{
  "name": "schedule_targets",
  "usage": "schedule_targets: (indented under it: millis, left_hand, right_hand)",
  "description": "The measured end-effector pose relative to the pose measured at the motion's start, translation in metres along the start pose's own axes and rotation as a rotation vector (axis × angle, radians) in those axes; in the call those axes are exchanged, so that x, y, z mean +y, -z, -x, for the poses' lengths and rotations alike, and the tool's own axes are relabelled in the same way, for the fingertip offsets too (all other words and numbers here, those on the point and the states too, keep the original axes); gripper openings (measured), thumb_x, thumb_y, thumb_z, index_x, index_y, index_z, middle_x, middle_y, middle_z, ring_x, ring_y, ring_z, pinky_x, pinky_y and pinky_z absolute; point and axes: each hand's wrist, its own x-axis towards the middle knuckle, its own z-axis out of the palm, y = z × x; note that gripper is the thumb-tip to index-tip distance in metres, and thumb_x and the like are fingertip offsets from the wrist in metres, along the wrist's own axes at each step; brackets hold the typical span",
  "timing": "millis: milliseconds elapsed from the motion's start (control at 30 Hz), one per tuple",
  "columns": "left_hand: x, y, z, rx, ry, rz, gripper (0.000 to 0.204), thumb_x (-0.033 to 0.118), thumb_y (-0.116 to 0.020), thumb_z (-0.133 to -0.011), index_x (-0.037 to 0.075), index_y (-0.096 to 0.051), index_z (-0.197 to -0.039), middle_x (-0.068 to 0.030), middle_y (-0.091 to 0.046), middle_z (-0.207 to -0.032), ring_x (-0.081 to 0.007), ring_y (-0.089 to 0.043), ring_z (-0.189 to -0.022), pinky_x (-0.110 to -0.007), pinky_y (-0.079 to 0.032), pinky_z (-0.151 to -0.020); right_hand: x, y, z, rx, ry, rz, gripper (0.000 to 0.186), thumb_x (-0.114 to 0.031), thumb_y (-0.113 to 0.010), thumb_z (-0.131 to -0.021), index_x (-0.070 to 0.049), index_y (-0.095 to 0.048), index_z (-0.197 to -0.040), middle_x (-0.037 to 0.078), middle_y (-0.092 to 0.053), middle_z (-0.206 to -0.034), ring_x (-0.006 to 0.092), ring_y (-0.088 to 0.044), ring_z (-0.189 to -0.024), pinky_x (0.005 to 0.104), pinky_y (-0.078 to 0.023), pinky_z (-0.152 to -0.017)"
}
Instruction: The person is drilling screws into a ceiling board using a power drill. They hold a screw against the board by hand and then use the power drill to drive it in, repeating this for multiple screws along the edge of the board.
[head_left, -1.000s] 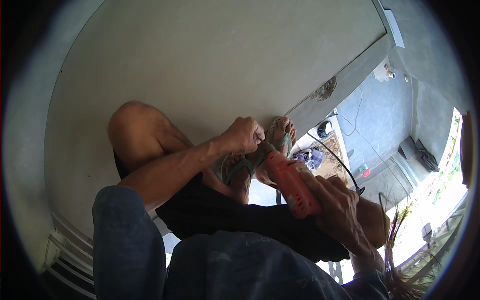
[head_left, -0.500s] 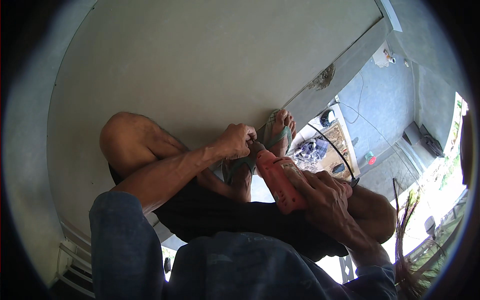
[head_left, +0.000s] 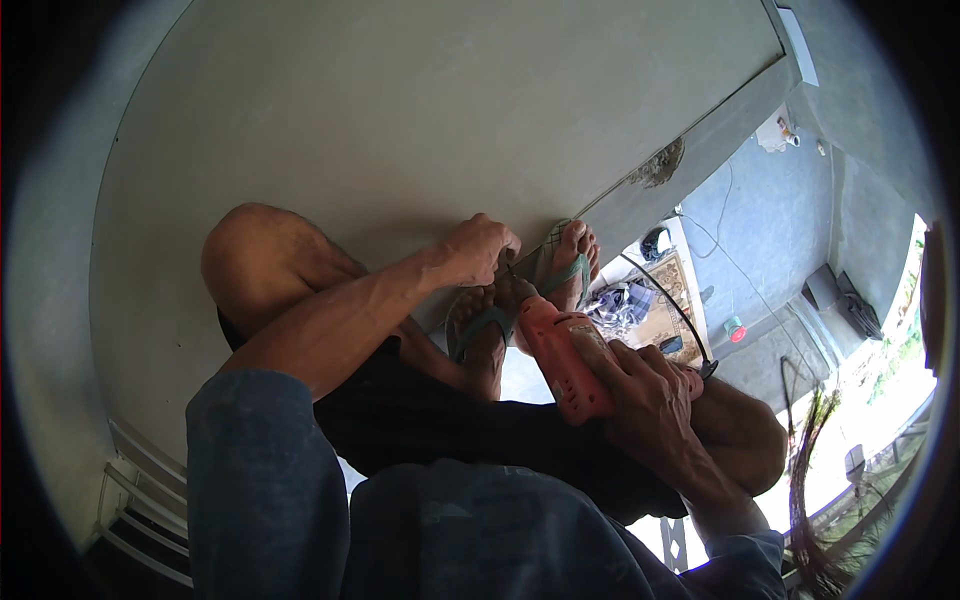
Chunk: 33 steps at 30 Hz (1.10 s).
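Note:
A red power drill [head_left: 565, 350] lies across my lap, its nose tilted up and to the left. My right hand [head_left: 645, 400] is wrapped round its rear and handle. From the chuck [head_left: 520, 290] a thin dark bit points toward my left hand [head_left: 480, 248]. That hand is closed, thumb and fingers pinched together just beyond the bit's tip. Whatever sits between its fingertips is hidden. Both feet, in green flip-flops [head_left: 483, 335], are just below and beside the drill's nose.
A black cable [head_left: 670, 295] arcs behind the drill. Broad grey panel [head_left: 350, 120] fills the left and far side, with a chipped edge patch [head_left: 660, 163]. Lower down at right are a patterned mat [head_left: 680, 290], a checked cloth [head_left: 622, 305] and a red-rimmed round object [head_left: 735, 330].
My left hand has moved slightly up and away from the chuck, so the thin bit now shows. The drill has shifted a little; my right hand keeps its grip.

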Motion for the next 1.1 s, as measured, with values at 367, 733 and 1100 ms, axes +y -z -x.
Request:
schedule_targets:
  millis: [367,733,1100]
  left_hand:
    - [-0.014,-0.024,-0.032,0.01,-0.262,-0.181,0.011,0.0,-0.067,-0.069,0.007,-0.072,-0.075,-0.0169,-0.072,-0.079,-0.0361,-0.072,-0.078,-0.044,-0.058,-0.069]
    - [-0.025,-0.035,-0.035,0.083,-0.324,-0.17,0.006,0.001,-0.067,-0.067,0.006,-0.066,-0.064,-0.0176,-0.067,-0.069,-0.0352,-0.069,-0.068,-0.046,-0.054,-0.063]
    - [-0.022,-0.028,-0.019,0.069,-0.295,-0.155,0.007,0.0,-0.066,-0.071,0.007,-0.068,-0.069,-0.0188,-0.067,-0.071,-0.0374,-0.071,-0.071,-0.044,-0.058,-0.066]
  right_hand:
    - [-0.012,0.017,-0.018,0.088,-0.077,-0.19,0.071,-0.011,-0.082,-0.077,-0.017,-0.058,-0.144,0.018,-0.075,-0.11,0.0368,-0.074,-0.103,0.0439,-0.059,-0.087]
    - [0.011,-0.009,-0.009,0.069,-0.011,-0.2,0.077,-0.005,-0.079,-0.076,-0.019,-0.055,-0.149,0.019,-0.075,-0.112,0.0371,-0.074,-0.1,0.0445,-0.059,-0.087]
    - [0.004,-0.008,-0.011,0.055,0.024,-0.162,0.082,-0.002,-0.076,-0.074,-0.022,-0.054,-0.15,0.016,-0.075,-0.113,0.0369,-0.073,-0.095,0.0459,-0.059,-0.083]
